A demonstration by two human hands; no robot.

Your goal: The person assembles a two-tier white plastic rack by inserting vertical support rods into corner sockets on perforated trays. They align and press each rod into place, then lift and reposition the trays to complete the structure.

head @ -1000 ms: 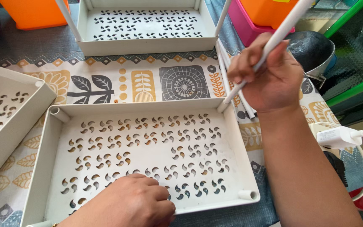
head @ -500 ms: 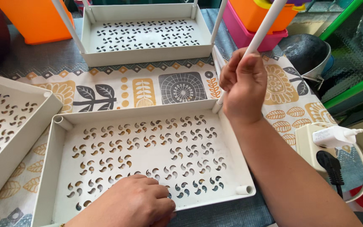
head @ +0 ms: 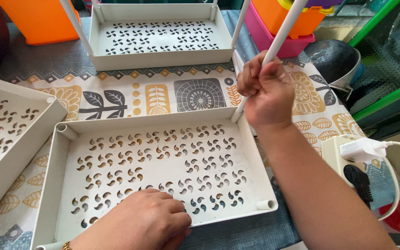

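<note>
- Right at the far right corner of the nearest white tray [head: 158, 157], the right hand [head: 267, 95] is fisted tight around a white tube [head: 281, 37], whose lower end sits at that corner's socket, so the grip looks meant to keep it lined up there.
- Left hand [head: 149, 222] lies palm down on the tray's near edge, fingers curled and pressed together, holding nothing, probably just pinning the tray so it can't slide on the table [head: 130, 95].
- Second perforated tray [head: 158, 37] sits farther back with tubes already standing at its corners; a third tray [head: 5, 134] rests tilted at the left.
- Off to the right, a power strip [head: 348, 159] with a white plug, well apart from the hands.
</note>
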